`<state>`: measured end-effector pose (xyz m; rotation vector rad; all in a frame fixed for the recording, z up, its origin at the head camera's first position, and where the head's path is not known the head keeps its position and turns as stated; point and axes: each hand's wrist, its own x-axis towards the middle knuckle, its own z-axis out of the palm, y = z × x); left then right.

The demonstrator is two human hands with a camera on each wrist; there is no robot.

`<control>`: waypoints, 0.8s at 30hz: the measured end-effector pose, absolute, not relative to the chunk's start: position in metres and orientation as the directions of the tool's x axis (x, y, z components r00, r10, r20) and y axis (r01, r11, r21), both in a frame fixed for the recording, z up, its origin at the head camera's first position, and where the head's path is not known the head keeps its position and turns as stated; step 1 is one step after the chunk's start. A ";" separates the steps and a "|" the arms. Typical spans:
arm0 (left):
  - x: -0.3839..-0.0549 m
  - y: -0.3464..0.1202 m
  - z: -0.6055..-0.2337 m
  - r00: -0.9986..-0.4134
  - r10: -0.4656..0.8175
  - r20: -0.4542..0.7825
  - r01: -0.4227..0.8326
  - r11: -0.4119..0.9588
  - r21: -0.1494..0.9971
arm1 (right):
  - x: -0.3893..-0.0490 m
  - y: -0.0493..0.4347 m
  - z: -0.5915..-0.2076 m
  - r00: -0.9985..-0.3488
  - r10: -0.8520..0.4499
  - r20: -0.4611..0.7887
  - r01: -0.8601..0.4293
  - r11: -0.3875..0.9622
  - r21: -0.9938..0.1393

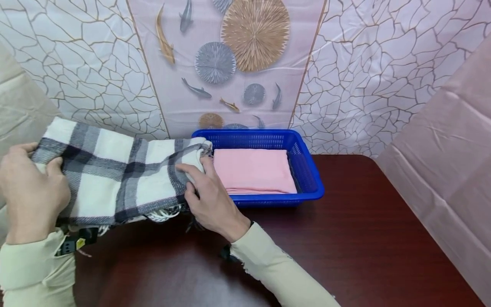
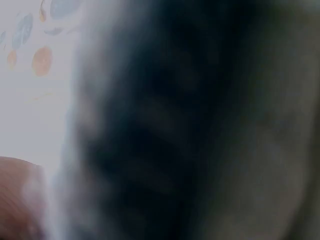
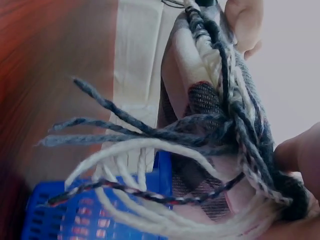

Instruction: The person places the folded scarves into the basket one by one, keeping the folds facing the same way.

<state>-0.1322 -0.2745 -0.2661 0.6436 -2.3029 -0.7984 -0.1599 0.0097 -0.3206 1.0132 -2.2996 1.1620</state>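
Observation:
A folded black, grey and white plaid scarf [image 1: 103, 170] is held up above the left of the table, stretched between both hands. My left hand [image 1: 36, 194] grips its left end, thumb on top. At the other end, beside the basket, my right hand [image 1: 215, 202] grips the scarf by its edge. Twisted fringe [image 3: 145, 135] dangles from the folded layers in the right wrist view. Blurred cloth [image 2: 165, 120] fills most of the left wrist view, hiding that hand's fingers. A folded pink cloth [image 1: 253, 170] lies inside the blue basket [image 1: 315, 185].
Something dark shows beneath the pink cloth at the basket's right side. The basket stands at the back of the dark red-brown table [image 1: 364, 238]. Behind it hangs a patterned curtain [image 1: 238, 85], and pale fabric [image 1: 441, 140] borders the right side.

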 end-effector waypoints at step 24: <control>-0.143 -0.238 -0.270 -0.752 -0.479 0.453 -0.077 0.746 0.661 | -0.168 0.062 -0.309 -0.723 -0.383 0.574 -0.688 0.467 -0.555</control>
